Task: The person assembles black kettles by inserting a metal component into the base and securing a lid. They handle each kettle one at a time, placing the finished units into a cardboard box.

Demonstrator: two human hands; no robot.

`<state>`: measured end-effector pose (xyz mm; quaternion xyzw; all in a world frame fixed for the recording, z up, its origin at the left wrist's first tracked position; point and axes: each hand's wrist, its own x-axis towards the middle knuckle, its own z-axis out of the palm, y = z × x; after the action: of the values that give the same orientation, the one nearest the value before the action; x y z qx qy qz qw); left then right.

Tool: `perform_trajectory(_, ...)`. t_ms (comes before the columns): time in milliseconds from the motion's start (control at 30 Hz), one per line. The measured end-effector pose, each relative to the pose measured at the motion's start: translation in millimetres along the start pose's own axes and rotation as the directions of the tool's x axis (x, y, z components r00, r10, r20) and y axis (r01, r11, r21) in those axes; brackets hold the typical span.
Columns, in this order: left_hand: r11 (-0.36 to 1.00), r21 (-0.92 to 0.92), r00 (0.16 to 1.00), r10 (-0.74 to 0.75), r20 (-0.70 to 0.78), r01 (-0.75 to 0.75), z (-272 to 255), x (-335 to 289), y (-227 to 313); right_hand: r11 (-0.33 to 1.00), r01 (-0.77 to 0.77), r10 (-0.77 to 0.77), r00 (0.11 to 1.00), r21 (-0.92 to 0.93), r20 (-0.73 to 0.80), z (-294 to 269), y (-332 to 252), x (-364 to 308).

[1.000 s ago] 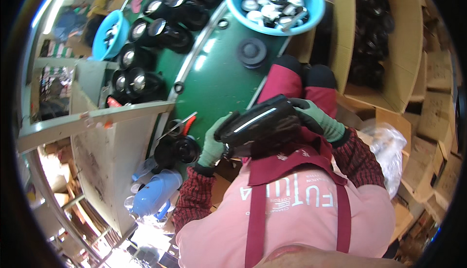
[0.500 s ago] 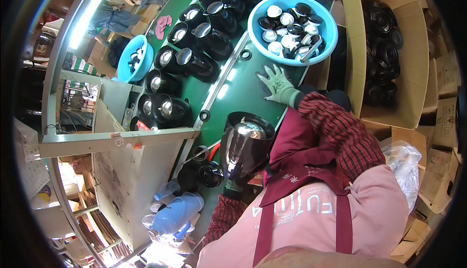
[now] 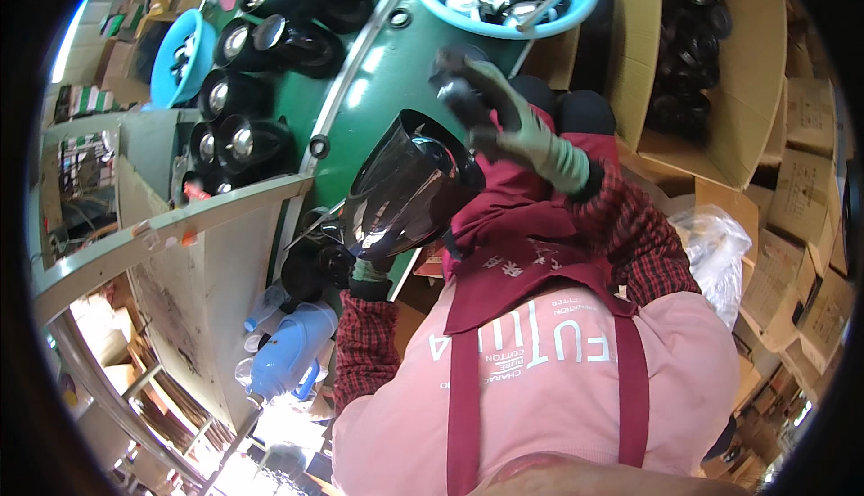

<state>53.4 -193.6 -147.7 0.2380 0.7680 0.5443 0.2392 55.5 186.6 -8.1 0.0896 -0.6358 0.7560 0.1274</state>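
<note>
A shiny black jug body [image 3: 400,194] lies tilted across my lap and the table edge, its wide rim toward the upper right. My left hand [image 3: 371,271], in a pale green glove, is under its lower end; the jug hides most of the fingers. Beside that hand is the jug's black handle side, partly hidden. My right hand [image 3: 526,131], also gloved, is raised just right of the rim. Its fingers are closed round a dark round part [image 3: 463,100], smeared by motion and apart from the jug.
Several black jugs [image 3: 301,46] stand along the green table [image 3: 382,91]. A blue basin [image 3: 504,28] holds black and white lids; a smaller blue basin [image 3: 200,55] is at left. An open carton [image 3: 756,55] of black parts stands right. A blue bottle-shaped vessel [image 3: 288,352] lies lower left.
My right hand has lifted off the table with the dark round part and come toward the jug. The jug has tipped further over. The whole view has shifted.
</note>
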Motion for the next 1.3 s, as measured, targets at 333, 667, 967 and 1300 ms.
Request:
perform_trajectory(333,0.836,0.369,0.902,0.431,0.018,-0.407,-3.2,-13.5,-69.8,0.969,0.084,-0.072,0.996,-0.231,0.060,10.4,-49.2,-52.0)
perform_trajectory(667,0.611,0.489,0.775,0.568,0.277,-0.623,3.1,7.3,14.7,0.976,0.039,-0.056,0.996,-0.216,-0.073,4.9,-57.1,-63.9)
perform_trajectory(967,0.843,0.372,0.872,0.207,0.444,-0.389,40.8,72.9,169.1,0.989,-0.138,0.141,0.986,0.045,-0.088,2.1,-72.2,-78.3)
perform_trajectory(1300,0.975,-0.212,0.981,-0.021,0.195,0.063,-11.4,46.0,132.2,0.981,-0.071,0.118,0.958,0.181,-0.262,-5.2,-27.4,-92.4)
